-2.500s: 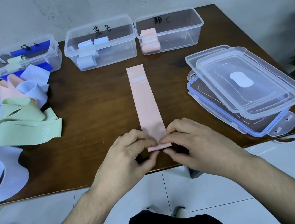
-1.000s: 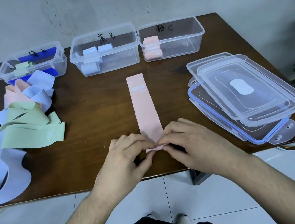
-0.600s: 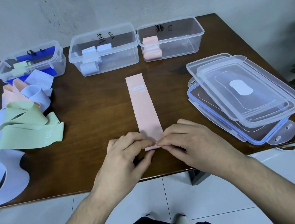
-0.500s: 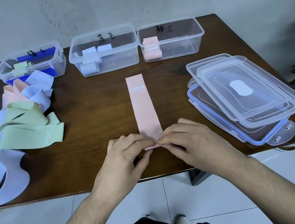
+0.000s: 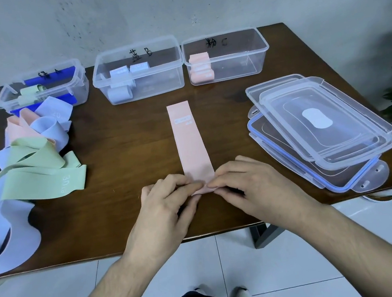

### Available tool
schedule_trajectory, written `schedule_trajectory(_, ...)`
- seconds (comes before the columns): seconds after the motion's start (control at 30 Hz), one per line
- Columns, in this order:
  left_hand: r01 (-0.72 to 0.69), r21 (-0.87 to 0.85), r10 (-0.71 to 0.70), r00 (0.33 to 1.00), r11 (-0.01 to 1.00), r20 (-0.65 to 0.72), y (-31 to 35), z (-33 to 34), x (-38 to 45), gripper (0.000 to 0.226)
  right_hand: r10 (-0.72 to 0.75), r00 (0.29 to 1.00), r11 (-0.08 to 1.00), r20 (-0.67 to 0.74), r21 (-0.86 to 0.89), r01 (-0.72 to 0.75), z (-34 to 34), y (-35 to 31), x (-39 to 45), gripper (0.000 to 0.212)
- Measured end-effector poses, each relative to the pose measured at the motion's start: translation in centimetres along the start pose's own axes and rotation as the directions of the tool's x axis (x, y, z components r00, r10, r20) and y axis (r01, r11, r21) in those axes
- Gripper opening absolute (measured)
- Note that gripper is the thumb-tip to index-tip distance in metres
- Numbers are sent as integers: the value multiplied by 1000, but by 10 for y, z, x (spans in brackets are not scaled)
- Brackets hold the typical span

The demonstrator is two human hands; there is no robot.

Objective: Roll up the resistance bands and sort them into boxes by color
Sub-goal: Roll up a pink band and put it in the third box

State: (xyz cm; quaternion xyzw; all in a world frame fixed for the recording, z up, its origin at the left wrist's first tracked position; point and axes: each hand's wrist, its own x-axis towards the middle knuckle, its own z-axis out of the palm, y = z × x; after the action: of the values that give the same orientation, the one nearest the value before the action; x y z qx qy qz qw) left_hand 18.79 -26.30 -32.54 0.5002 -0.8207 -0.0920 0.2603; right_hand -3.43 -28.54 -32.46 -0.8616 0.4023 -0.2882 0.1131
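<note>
While pink band (image 5: pixel 190 144) lies flat on table (image 5: pixel 120 142), left hand (image 5: pixel 165 209) and right hand (image 5: pixel 251 188) pinch its rolled near end, fingertips almost touching. Pink box (image 5: pixel 235 52) behind.

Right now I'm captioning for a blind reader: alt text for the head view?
Both hands, left and right, pinch the near end of a pink band lying flat on a brown table. Three clear boxes stand behind it.
</note>
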Motion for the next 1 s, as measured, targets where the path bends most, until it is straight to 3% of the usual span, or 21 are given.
schedule_trajectory(0.37,-69,131,68,998,989,9,-1,-4,10,22,125,988,991,88,44,-129,-2,-2,5,17)
schedule_trajectory(0.63,-134,178,128,991,975,45,6,-15,-3,24,90,990,996,109,9,-92,-4,-13,-10,19)
schedule_trajectory(1.0,-36,137,28,998,990,60,11,-11,-7,25,78,994,996,73,46,-82,-3,-22,-16,27)
